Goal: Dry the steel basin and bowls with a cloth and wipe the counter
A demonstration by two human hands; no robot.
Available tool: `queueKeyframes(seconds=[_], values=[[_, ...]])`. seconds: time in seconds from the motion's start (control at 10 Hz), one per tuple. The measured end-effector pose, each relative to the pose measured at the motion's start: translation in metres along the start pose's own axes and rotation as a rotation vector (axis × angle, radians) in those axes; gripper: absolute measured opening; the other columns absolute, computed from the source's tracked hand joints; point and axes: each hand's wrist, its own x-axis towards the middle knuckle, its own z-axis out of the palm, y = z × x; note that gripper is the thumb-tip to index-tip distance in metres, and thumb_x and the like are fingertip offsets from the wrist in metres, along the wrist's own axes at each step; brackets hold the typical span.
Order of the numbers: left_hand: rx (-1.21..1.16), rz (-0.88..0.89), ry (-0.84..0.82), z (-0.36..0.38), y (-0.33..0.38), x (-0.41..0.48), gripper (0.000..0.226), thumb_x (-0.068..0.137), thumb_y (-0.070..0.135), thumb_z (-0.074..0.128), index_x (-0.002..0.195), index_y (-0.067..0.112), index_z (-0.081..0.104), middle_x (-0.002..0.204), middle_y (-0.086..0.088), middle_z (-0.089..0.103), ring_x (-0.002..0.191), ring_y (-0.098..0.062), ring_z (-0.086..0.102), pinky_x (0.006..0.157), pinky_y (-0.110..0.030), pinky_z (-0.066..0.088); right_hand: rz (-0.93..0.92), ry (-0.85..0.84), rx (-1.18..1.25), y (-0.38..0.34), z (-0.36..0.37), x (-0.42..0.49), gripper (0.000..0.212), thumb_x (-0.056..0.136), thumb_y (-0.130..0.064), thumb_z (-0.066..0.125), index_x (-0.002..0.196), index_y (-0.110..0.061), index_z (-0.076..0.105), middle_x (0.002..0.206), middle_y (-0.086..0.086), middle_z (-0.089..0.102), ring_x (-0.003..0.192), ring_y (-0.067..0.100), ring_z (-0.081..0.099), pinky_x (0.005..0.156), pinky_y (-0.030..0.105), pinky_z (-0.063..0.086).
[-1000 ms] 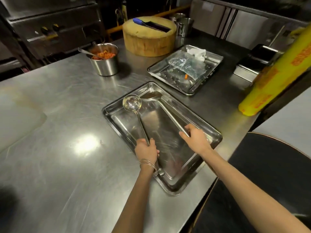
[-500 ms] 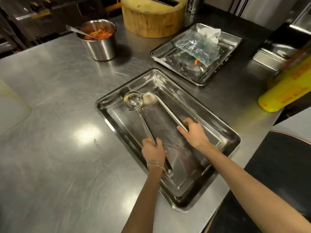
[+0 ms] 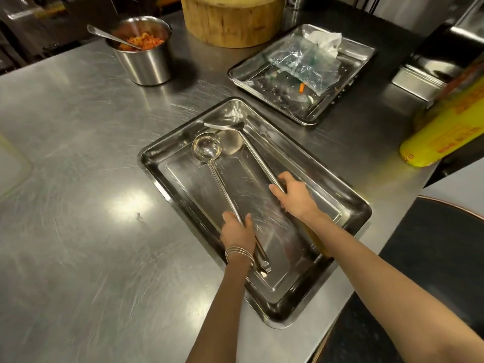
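Observation:
A large rectangular steel tray (image 3: pixel 348 205) lies on the steel counter (image 3: pixel 78 205) in front of me. Two long steel utensils rest inside it. My left hand (image 3: pixel 238 231), with bangles on the wrist, grips the handle of the round ladle (image 3: pixel 207 149). My right hand (image 3: pixel 296 195) grips the handle of the flat spatula (image 3: pixel 230 124), whose blade rests on the tray's far rim. No cloth is in view.
A steel pot (image 3: pixel 146 64) with orange food and a spoon stands at the back left. A round wooden chopping block (image 3: pixel 233 19) sits behind. A second tray (image 3: pixel 348 82) holds a plastic bag and scraps. A yellow roll (image 3: pixel 440 134) lies at the right edge.
The camera has tilted down and closer to the tray. Both hands stay on the utensil handles, and the spatula's blade now rests on the tray's far rim.

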Motion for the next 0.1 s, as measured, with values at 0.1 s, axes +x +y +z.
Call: queueKeyframes(seconds=[0.1], values=[[-0.002, -0.029, -0.030, -0.0100, 0.0038, -0.0047, 0.033, 0.093, 0.026, 0.052, 0.114, 0.003, 0.042, 0.099, -0.012, 0.059, 0.090, -0.027, 0.056, 0.080, -0.034, 0.042, -0.002, -0.021, -0.050, 0.0003, -0.0030, -0.0049, 0.045, 0.095, -0.036, 0.049, 0.130, -0.010, 0.040, 0.109, 0.014, 0.063, 0.099, 0.030, 0.062, 0.088, 0.044, 0.049]])
